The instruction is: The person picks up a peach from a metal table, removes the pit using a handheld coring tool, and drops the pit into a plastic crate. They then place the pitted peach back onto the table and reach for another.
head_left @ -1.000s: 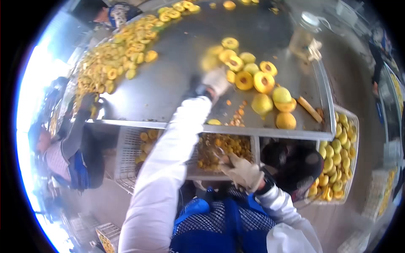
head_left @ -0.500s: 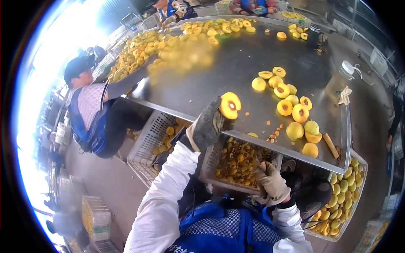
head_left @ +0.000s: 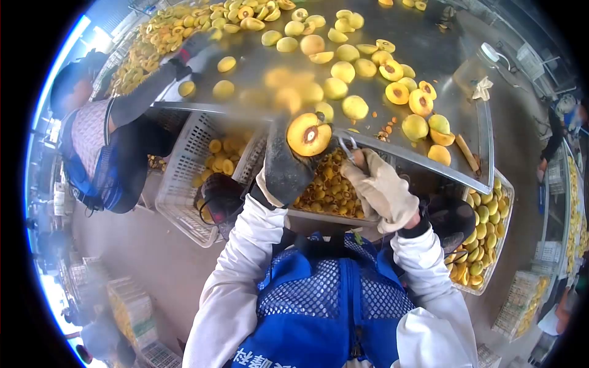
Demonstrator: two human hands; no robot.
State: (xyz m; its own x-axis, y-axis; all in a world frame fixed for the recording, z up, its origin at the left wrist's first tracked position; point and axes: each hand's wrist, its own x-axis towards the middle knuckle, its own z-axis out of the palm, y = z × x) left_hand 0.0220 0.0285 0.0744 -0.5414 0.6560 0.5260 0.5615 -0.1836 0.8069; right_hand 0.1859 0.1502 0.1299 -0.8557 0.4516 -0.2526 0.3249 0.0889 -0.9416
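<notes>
My left hand [head_left: 286, 170], in a dark grey glove, is closed round a yellow peach half [head_left: 299, 140], its cut face and brown stone turned up toward me. In a pale work glove, my right hand [head_left: 385, 191] grips a metal tool with a looped end [head_left: 347, 145]; the loop is just right of the peach half. Under both hands stands a crate [head_left: 334, 217] full of small orange-brown stones and scraps. Many cut peaches [head_left: 354, 108] lie on the metal table [head_left: 423, 150] beyond my hands.
A clear bottle [head_left: 471, 72] and a wooden stick [head_left: 467, 153] are at the table's right side. Crates of peaches stand at right [head_left: 478, 283] and left [head_left: 178, 161]. A co-worker [head_left: 92, 138] reaches over the table at left.
My left hand has drawn in with the peach half, and my right hand has risen beside it with the looped tool. More peaches are now spread across the near table. The view has shifted.
</notes>
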